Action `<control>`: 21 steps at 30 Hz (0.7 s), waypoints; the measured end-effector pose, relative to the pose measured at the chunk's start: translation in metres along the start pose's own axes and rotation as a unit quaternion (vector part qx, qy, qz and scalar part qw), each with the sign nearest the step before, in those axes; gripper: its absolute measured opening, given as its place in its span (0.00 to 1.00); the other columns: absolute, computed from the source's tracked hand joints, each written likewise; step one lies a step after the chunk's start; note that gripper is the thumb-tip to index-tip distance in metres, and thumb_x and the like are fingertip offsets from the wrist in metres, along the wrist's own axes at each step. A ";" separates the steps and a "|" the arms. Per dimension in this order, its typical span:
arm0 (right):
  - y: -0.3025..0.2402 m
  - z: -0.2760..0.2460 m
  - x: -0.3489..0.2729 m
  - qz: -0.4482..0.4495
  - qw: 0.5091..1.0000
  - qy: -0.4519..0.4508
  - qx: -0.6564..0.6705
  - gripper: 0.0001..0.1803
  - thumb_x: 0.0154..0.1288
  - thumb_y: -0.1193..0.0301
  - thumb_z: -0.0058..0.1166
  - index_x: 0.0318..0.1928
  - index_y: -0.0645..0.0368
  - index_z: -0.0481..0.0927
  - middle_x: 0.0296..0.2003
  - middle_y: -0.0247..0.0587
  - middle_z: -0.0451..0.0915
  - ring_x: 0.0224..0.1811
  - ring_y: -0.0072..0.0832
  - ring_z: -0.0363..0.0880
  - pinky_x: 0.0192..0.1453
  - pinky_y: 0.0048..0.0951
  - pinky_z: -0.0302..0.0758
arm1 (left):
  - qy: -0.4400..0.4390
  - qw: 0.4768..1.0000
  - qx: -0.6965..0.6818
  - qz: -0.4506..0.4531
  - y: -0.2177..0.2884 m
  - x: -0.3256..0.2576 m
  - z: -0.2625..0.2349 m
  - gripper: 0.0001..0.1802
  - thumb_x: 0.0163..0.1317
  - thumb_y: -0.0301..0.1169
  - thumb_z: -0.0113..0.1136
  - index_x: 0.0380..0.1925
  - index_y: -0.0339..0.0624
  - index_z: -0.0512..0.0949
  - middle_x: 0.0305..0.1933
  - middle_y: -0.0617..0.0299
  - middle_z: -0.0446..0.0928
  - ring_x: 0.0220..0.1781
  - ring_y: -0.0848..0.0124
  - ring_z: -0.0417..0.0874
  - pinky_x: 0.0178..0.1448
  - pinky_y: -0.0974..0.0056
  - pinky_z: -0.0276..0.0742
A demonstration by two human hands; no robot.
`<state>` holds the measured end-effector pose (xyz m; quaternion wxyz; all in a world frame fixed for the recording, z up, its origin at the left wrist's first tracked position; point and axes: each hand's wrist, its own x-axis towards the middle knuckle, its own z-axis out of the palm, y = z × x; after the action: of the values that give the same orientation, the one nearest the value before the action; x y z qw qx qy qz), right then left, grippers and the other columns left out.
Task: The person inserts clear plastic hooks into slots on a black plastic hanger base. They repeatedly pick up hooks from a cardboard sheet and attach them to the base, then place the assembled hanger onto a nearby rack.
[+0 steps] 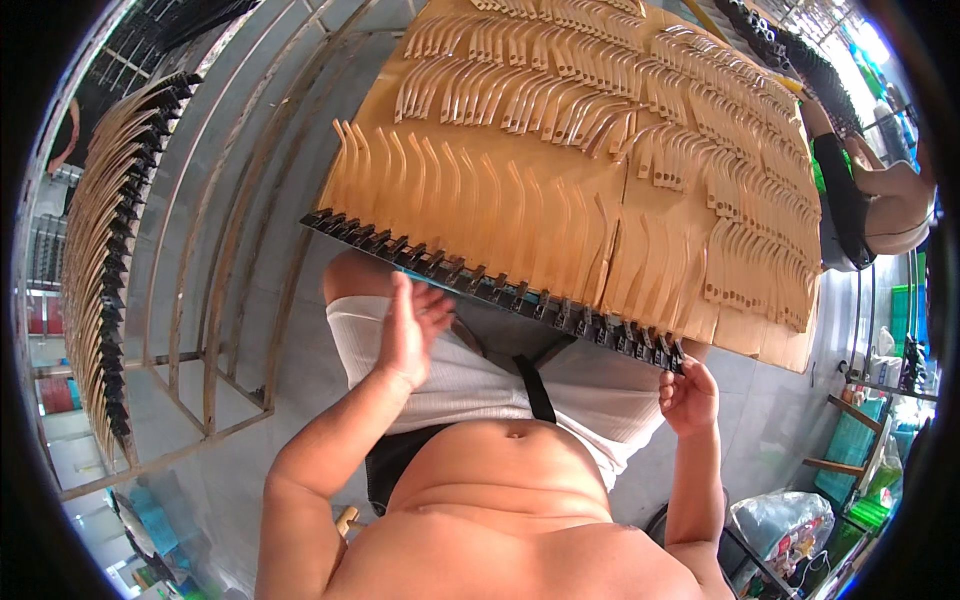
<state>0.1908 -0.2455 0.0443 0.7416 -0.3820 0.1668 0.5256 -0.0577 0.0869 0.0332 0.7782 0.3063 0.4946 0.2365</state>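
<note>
left hand [416,328] spread, right hand [690,398] pinching clip rail [517,297] mid-frame.
clipping strips [430,165], apparently; next calls for steady fingers.

The worktop [765,338] spread out before the person, a clip bar [490,290] running along its near edge with strips [465,185] reaching away over the surface. More strips lay in rows [560,110] behind those and to their right. The left hand [418,318] was just before the bar's left half — the right hand [690,396] at its right end. Left of the worktop stood a frame [208,385], another clip bar [118,270] along its left side; a co-worker [850,190] was beyond the right edge.
</note>
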 end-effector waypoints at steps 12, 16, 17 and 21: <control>0.022 -0.021 -0.029 -0.038 0.975 -0.130 -0.178 0.14 0.63 0.77 0.45 0.47 0.71 0.75 0.31 0.58 0.81 0.23 0.42 0.81 0.27 0.35 0.80 | -0.104 0.982 -0.124 0.092 0.024 -0.018 0.036 0.22 0.69 0.51 0.49 0.47 0.44 0.72 0.44 0.58 0.80 0.48 0.68 0.81 0.55 0.62 0.77; 0.031 -0.007 -0.012 0.039 0.960 -0.211 -0.181 0.11 0.63 0.76 0.51 0.44 0.71 0.77 0.40 0.63 0.80 0.31 0.41 0.82 0.37 0.36 0.80 | -0.132 0.971 -0.134 0.147 0.066 -0.021 0.046 0.21 0.68 0.49 0.51 0.46 0.42 0.72 0.43 0.57 0.79 0.48 0.65 0.82 0.56 0.60 0.77; 0.032 -0.004 0.000 0.050 0.953 -0.232 -0.190 0.11 0.63 0.75 0.52 0.44 0.71 0.78 0.42 0.64 0.79 0.34 0.40 0.82 0.39 0.36 0.79 | -0.129 0.970 -0.126 0.161 0.079 -0.018 0.047 0.22 0.68 0.49 0.51 0.46 0.41 0.72 0.42 0.57 0.79 0.47 0.66 0.82 0.55 0.60 0.77; 0.036 0.065 0.041 0.081 0.936 -0.319 -0.126 0.11 0.62 0.75 0.52 0.41 0.71 0.79 0.49 0.66 0.77 0.29 0.31 0.77 0.33 0.30 0.74 | -0.089 0.967 -0.082 0.225 0.136 0.010 0.038 0.24 0.67 0.52 0.52 0.45 0.41 0.74 0.40 0.57 0.80 0.43 0.68 0.83 0.48 0.62 0.81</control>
<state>0.1642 -0.1654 0.0458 0.6565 -0.2696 -0.1153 0.6950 -0.0275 0.1794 0.1364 0.7684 0.3643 0.3206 0.4172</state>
